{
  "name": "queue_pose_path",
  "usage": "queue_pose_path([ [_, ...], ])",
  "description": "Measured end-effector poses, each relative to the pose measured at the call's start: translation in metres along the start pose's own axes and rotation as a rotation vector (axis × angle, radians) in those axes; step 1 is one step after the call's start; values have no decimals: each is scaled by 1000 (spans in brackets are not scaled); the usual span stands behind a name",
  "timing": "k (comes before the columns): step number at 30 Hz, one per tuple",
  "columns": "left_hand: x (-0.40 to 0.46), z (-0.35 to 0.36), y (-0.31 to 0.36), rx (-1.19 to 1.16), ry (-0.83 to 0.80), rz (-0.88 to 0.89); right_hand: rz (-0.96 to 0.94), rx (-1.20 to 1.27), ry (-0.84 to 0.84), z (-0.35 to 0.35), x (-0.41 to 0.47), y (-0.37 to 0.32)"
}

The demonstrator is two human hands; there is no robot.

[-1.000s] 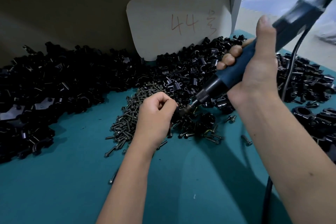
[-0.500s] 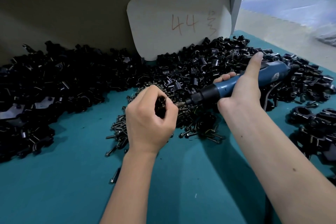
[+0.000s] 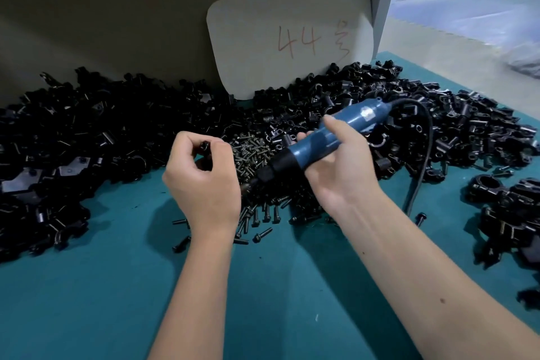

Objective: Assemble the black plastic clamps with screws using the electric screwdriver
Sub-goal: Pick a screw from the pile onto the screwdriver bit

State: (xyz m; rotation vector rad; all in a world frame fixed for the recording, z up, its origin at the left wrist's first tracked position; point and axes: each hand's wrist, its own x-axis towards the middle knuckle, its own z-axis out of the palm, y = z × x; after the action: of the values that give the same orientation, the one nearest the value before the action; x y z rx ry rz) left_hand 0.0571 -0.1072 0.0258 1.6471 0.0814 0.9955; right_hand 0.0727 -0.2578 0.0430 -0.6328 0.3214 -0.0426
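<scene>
Driving step, one clamp (image 3: 205, 147) pinched in curled left hand (image 3: 201, 181) over the desk (image 3: 277, 286) before the screws (image 3: 254, 155); right hand (image 3: 336, 175) wrapped round driver (image 3: 327, 137), whose tip must next meet the screw head squarely

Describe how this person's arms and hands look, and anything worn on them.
Both forearms are bare: no sleeves show in the frame. The left hand and right hand wear no gloves, and no rings, watch or wristband are visible.
</scene>
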Motion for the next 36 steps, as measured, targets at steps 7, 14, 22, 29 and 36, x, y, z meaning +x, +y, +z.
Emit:
queue_pose_path([
  [7, -10, 21, 12, -492, -218, -479, 58, -749, -114, 6, 2, -14],
  [14, -16, 26, 14, -553, -344, -534, -113, -1231, -402, -2, -6, -45],
  [22, -40, 47, 26, -307, -430, -452, -264, -1425, -611, -17, -6, -63],
  [29, -88, 82, 57, 1, -594, -357, -184, -1566, -429, -75, -28, -135],
  [36, -154, 132, 95, 231, -974, -408, -121, -2063, -59, -113, -49, -190],
])
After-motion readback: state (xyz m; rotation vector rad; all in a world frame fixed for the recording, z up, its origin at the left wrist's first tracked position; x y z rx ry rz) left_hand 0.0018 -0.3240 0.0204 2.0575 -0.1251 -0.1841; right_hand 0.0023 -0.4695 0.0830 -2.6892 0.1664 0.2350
